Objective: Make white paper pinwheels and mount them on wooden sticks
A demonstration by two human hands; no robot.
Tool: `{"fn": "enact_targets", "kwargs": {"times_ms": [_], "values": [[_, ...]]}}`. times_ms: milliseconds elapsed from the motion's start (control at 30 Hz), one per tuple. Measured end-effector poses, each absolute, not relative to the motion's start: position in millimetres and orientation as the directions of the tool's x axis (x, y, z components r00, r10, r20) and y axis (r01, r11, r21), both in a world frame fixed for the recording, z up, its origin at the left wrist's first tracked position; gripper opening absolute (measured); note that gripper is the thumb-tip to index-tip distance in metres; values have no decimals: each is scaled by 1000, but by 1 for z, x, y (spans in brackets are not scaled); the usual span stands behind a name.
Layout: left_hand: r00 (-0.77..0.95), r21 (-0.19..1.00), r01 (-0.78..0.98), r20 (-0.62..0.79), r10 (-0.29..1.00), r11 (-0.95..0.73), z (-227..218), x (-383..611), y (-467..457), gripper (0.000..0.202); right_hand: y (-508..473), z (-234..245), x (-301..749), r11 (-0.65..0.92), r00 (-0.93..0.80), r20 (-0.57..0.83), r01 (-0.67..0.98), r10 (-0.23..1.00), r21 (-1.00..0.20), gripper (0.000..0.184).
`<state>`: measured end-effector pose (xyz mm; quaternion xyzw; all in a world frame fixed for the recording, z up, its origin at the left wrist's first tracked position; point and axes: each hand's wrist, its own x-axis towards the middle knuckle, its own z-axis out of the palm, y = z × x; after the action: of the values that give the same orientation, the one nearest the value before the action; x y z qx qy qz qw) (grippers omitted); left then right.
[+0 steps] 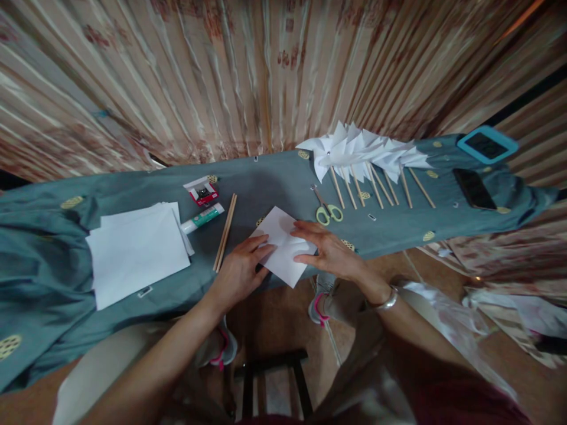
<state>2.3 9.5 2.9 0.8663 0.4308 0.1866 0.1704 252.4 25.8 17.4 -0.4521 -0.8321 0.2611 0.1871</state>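
A square sheet of white paper point(287, 268) lies turned like a diamond at the table's near edge, with a faint crease across it. My left hand point(241, 265) rests on its left corner, fingers stretched out. On the right side, my right hand point(328, 251) touches the sheet with fingers spread. Green-handled scissors point(328, 213) lie just beyond my right hand. Several thin wooden sticks point(225, 231) are beside my left hand. Past them are a glue stick point(202, 218) and an open red box point(201, 192) of small dark pieces.
A stack of white paper point(137, 254) lies at the left. Several paper pinwheels point(349, 150) on sticks overlap at the back right. Farther right are a phone point(473, 189) and a blue-framed device point(487, 144). A curtain point(266, 77) hangs behind the cloth-covered table point(274, 177).
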Motion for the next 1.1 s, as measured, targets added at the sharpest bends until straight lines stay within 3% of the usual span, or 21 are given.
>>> {"fn": "enact_targets", "kwargs": {"times_ms": [333, 500, 767, 933, 1100], "values": [[595, 435, 690, 112, 796, -578, 7, 5, 2, 53, 24, 8, 251, 548, -583, 87, 688, 808, -476, 58], [617, 407, 688, 108, 780, -601, 5, 6, -1, 61, 23, 7, 251, 549, -578, 103, 682, 809, -483, 56], [625, 388, 692, 100, 774, -609, 6, 7, 0, 56, 23, 11, 248, 528, -557, 110, 680, 823, -508, 53], [614, 394, 696, 109, 782, -601, 5, 7, 1, 58, 31, 13, 258, 435, -381, 215, 731, 899, -525, 39], [616, 403, 695, 94, 782, -596, 6, 6, 1, 72, 45, 16, 280, 191, -130, 229, 944, 965, -270, 36]]}}
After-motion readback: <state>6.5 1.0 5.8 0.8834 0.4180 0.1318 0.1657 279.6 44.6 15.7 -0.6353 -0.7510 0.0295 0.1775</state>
